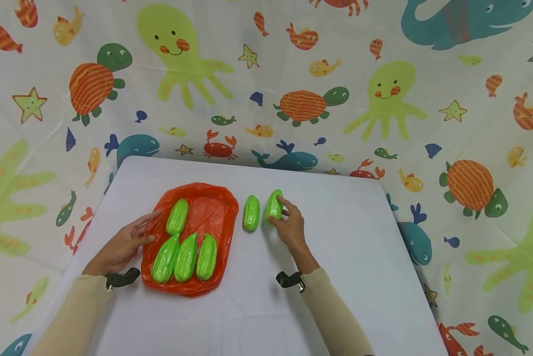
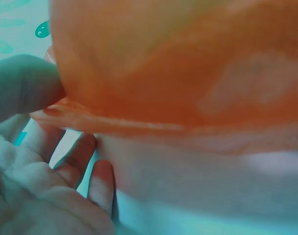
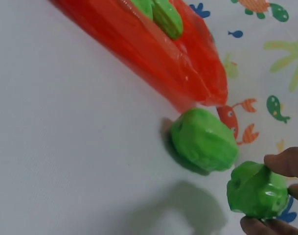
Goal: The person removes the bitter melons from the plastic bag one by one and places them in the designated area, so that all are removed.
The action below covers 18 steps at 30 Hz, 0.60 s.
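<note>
Right hand: here I am, thumb one side, fingers the other, clamped on a gourd held up off the table, right of the bag.
Left hand: thumb over, fingers under — I'm pinching the bag's left rim.
Squeeze: that green skin looks slick, so I'd judge even and gentle beats hard.
Steadying: a light hold on the rim should do; tug, and the thin side could buckle.
Spare gourd: lying just right of the bag, close enough to knock — mind the swing.
Inside the bag: four gourds, three abreast at the near end, one beyond at left.
Table: white, reaching past both sides of the bag.
Backdrop: cloth behind the bag, bright with sea creatures.
</note>
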Available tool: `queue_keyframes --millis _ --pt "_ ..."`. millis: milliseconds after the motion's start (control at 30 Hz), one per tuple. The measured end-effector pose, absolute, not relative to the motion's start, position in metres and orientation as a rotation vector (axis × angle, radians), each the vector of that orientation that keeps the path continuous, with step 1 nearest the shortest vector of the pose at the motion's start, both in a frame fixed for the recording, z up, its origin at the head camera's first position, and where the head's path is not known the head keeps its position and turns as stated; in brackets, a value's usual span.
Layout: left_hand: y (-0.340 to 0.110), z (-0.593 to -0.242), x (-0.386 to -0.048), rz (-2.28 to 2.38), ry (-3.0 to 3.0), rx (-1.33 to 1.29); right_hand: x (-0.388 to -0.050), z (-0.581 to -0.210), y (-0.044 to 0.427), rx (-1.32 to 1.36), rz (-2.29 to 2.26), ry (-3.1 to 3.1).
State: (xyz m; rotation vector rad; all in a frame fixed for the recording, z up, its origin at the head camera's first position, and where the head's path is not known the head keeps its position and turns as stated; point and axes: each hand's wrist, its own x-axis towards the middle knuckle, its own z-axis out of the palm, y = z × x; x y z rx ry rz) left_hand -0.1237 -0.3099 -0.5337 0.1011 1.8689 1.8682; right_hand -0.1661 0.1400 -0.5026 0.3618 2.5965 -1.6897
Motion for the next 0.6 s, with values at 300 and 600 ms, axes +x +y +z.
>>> queue_keyframes --millis 300,600 --pt "-0.310 -0.536 -0.123 1.880 1.873 0.110 -0.168 -0.523 0.150 0.423 -1.582 2.616" --pt "-0.311 -0.537 -0.124 1.878 1.875 0.115 -0.168 -0.527 0.159 0.441 -1.557 2.590"
